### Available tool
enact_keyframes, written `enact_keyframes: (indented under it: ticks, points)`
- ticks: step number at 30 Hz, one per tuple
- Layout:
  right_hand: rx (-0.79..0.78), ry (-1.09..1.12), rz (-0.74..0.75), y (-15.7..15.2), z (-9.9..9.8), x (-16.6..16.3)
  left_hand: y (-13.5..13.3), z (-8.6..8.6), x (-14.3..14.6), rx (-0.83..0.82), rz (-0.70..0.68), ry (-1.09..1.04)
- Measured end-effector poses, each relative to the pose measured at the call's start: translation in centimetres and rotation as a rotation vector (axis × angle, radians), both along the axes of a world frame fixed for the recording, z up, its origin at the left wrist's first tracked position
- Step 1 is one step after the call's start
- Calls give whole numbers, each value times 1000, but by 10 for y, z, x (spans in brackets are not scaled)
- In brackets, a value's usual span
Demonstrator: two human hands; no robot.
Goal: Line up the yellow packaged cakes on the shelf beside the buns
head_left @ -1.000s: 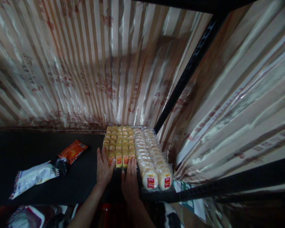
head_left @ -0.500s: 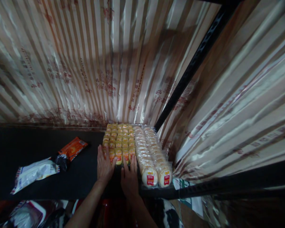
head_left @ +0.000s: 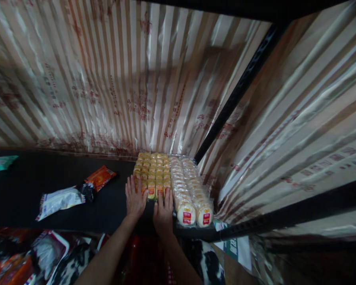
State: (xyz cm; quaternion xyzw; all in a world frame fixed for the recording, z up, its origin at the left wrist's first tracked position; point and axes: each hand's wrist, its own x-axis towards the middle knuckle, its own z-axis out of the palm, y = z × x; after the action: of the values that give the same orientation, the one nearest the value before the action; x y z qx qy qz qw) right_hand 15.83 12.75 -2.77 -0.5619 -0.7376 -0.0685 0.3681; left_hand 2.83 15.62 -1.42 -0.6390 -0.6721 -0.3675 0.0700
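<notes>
My left hand (head_left: 135, 200) lies flat with its fingers apart against the front left corner of a block of small yellow wrapped cakes (head_left: 152, 171). My right hand (head_left: 163, 211) is also open, its fingertips touching the front face of the same block. The cakes stand in several tight rows on a black shelf (head_left: 106, 217). Close along their right side run two rows of round white packaged cakes (head_left: 185, 190), with red and yellow labels on the front ones. Neither hand grasps anything.
To the left on the shelf lie an orange packet (head_left: 101, 178), a white and blue packet (head_left: 61, 201) and a green packet (head_left: 2, 163). A black metal post (head_left: 234, 95) rises behind the right corner. Striped printed sheeting (head_left: 86, 79) hangs behind. More bagged goods (head_left: 14, 269) sit below the front edge.
The camera view has shifted, so more of the left end of the shelf and the goods below now shows. Both hands stay against the yellow cakes, which look little changed in place.
</notes>
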Motion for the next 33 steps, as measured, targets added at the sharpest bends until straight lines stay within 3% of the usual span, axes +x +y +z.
enact_keyframes:
  ticks: [6,13,21,25,27,30,33]
  points:
    - [16,47,46,-3,0,1,-24,-1,0,45,-80,55]
    - [-25,157,61,-18,-2,3,-61,-2,-1,-23,-158,77]
    - [-124,457,-40,-37,-7,8,-123,-36,-6,-102,-351,247]
    - [-223,686,53,-60,-3,10,-160,-54,-9,-150,-394,283]
    - [-312,700,132,-82,-3,10,-178,-66,-10,-195,-385,240]
    - [-443,544,241,-117,-15,6,-202,-86,-10,-418,-437,109]
    - [-568,386,336,-145,-45,4,-214,-103,-12,-894,-437,-117]
